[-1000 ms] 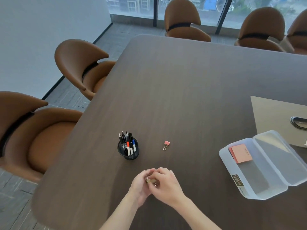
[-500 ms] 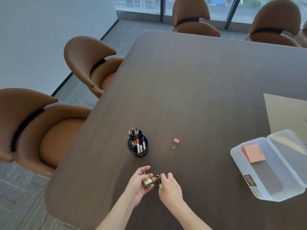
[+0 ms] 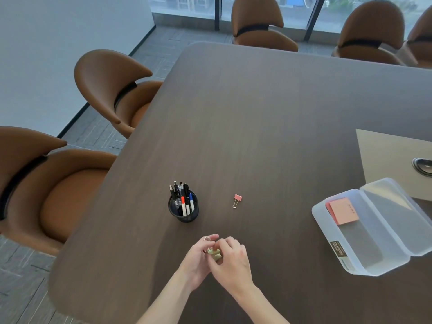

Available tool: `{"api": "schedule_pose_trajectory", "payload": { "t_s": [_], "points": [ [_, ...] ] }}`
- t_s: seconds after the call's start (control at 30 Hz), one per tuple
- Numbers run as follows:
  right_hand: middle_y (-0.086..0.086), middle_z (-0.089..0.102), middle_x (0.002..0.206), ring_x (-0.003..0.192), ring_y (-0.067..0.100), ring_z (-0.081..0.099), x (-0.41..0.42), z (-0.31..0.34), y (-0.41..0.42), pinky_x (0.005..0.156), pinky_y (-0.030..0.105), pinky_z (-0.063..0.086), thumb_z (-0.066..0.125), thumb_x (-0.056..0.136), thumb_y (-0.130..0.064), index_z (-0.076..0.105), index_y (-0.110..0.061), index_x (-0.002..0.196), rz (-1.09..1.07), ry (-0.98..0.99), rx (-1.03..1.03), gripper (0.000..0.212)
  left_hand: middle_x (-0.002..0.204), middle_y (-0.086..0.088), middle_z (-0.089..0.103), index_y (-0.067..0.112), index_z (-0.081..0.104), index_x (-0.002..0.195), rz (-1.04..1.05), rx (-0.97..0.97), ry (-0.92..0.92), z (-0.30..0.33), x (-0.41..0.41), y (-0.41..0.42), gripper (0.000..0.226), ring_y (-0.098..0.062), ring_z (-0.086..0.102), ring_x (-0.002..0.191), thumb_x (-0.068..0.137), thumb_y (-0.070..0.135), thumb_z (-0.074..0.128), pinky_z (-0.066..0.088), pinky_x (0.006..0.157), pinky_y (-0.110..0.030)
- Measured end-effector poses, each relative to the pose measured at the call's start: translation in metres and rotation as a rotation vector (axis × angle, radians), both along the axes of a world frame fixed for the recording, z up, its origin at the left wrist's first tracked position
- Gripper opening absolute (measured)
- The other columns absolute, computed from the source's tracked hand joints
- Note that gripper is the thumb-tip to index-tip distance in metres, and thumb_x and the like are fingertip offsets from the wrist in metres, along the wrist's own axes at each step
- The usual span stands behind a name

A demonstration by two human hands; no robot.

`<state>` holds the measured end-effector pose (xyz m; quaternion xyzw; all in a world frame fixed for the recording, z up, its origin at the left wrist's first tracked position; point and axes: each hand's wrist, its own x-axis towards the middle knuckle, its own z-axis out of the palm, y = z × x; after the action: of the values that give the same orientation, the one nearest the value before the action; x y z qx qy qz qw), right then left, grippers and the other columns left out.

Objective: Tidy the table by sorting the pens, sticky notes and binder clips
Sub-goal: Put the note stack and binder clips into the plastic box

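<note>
Two hands are meeting at 6 o'clock on the tabletop (image 3: pixel 268 118): left hand (image 3: pixel 198 258) and right hand (image 3: pixel 231 260), both grips closing around gold-green binder clips (image 3: pixel 214 253), apparently more than one, count hard to tell. A wire handle is poking out above the left fingers (image 3: pixel 211 237). One pink binder clip (image 3: pixel 237 199) is lying loose near centre, at 12 o'clock from the hands. Pens (image 3: pixel 182 197) are standing in the black mesh cup (image 3: pixel 183 212) at 11 o'clock. Sticky notes (image 3: pixel 343 210) are sitting in the open clear box (image 3: pixel 350 265) at 3 o'clock.

Risks, as I'm judging them: sprung clips snapping shut on a fingertip, or one slipping out of the bunched grip and skittering toward the near tabletop edge. The pink clip is getting left behind if overlooked.
</note>
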<state>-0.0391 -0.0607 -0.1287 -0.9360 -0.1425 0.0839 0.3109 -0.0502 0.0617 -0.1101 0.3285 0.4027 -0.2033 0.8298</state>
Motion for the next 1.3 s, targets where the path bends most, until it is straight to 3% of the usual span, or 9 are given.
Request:
{"api": "schedule_pose_trajectory", "payload": {
  "t_s": [0.2, 0.33, 0.47, 0.57, 0.77, 0.83, 0.97, 1.17, 1.3],
  "points": [
    [-0.014, 0.053, 0.079, 0.079, 0.008, 0.049, 0.015, -0.001, -0.014, 0.076, 0.024, 0.041, 0.061, 0.081, -0.051, 0.070, -0.029, 0.077, 0.007, -0.020, 0.042, 0.024, 0.102, -0.021, 0.069, 0.001, 0.057, 0.127, -0.043, 0.080, 0.001, -0.005, 0.007, -0.008, 0.035, -0.032, 0.066, 0.088, 0.093, -0.006, 0.050, 0.057, 0.073, -0.039],
    [-0.007, 0.063, 0.087, 0.082, 0.016, 0.056, 0.064, 0.000, -0.018, 0.077, 0.032, 0.048, 0.067, 0.080, -0.021, 0.072, -0.023, 0.088, -0.076, -0.101, 0.034, 0.009, 0.103, -0.018, 0.065, 0.004, 0.060, 0.127, -0.042, 0.095, 0.002, -0.009, 0.012, -0.005, 0.034, -0.028, 0.068, 0.086, 0.098, -0.006, 0.047, 0.057, 0.069, -0.037],
    [0.008, 0.056, 0.132, 0.112, 0.032, 0.052, 0.115, -0.011, -0.017, 0.088, 0.040, 0.044, 0.062, 0.073, 0.000, 0.058, -0.019, 0.126, 0.170, -0.037, -0.358, 0.056, 0.109, -0.018, 0.063, 0.008, 0.063, 0.124, -0.041, 0.122, 0.007, -0.008, 0.016, -0.002, 0.033, -0.030, 0.068, 0.093, 0.098, -0.006, 0.049, 0.057, 0.071, -0.037],
    [0.009, 0.036, 0.150, 0.134, 0.033, 0.035, 0.140, -0.017, -0.017, 0.103, 0.041, 0.034, 0.065, 0.075, -0.002, 0.044, -0.018, 0.138, 0.321, 0.013, -0.517, 0.069, 0.108, -0.018, 0.063, 0.007, 0.064, 0.124, -0.042, 0.129, 0.013, -0.007, 0.020, -0.001, 0.032, -0.029, 0.068, 0.093, 0.099, -0.005, 0.049, 0.057, 0.070, -0.037],
    [0.008, 0.046, 0.141, 0.122, 0.032, 0.046, 0.160, -0.035, -0.021, 0.101, 0.036, 0.040, 0.072, 0.063, 0.003, 0.058, -0.010, 0.116, 0.422, -0.023, -0.609, 0.056, 0.104, -0.016, 0.065, 0.006, 0.064, 0.123, -0.031, 0.130, 0.023, -0.004, 0.028, -0.002, 0.031, -0.028, 0.069, 0.092, 0.099, -0.005, 0.048, 0.058, 0.070, -0.036],
    [0.007, 0.047, 0.137, 0.114, 0.031, 0.049, 0.162, -0.036, -0.022, 0.084, 0.032, 0.048, 0.070, 0.063, 0.008, 0.059, -0.008, 0.110, 0.413, -0.021, -0.587, 0.051, 0.103, -0.015, 0.065, 0.006, 0.063, 0.123, -0.032, 0.127, 0.021, -0.004, 0.031, -0.002, 0.030, -0.028, 0.069, 0.091, 0.099, -0.004, 0.048, 0.058, 0.071, -0.036],
    [0.005, 0.052, 0.113, 0.097, 0.026, 0.050, 0.162, -0.033, -0.022, 0.061, 0.027, 0.038, 0.064, 0.070, 0.013, 0.061, -0.011, 0.106, 0.342, -0.018, -0.554, 0.042, 0.101, -0.015, 0.065, 0.005, 0.061, 0.125, -0.030, 0.121, 0.016, -0.002, 0.038, -0.001, 0.030, -0.027, 0.069, 0.088, 0.100, -0.002, 0.046, 0.058, 0.069, -0.035],
    [0.008, 0.051, 0.103, 0.095, 0.027, 0.054, 0.160, -0.033, -0.029, 0.061, 0.031, 0.040, 0.052, 0.084, 0.005, 0.058, -0.010, 0.104, 0.204, 0.039, -0.421, 0.026, 0.102, -0.017, 0.067, 0.002, 0.063, 0.126, 0.028, 0.065, 0.028, 0.000, 0.046, -0.003, 0.031, -0.029, 0.069, 0.087, 0.101, 0.016, 0.051, 0.058, 0.071, -0.038],
    [-0.001, 0.062, 0.090, 0.086, 0.019, 0.059, 0.157, -0.006, -0.030, 0.069, 0.033, 0.050, 0.055, 0.085, -0.017, 0.060, -0.018, 0.098, -0.107, 0.159, -0.094, 0.014, 0.105, -0.019, 0.067, 0.002, 0.063, 0.126, 0.067, 0.007, 0.030, 0.002, 0.055, -0.008, 0.041, -0.034, 0.066, 0.093, 0.102, 0.032, 0.047, 0.055, 0.080, -0.044]
  ]
}}
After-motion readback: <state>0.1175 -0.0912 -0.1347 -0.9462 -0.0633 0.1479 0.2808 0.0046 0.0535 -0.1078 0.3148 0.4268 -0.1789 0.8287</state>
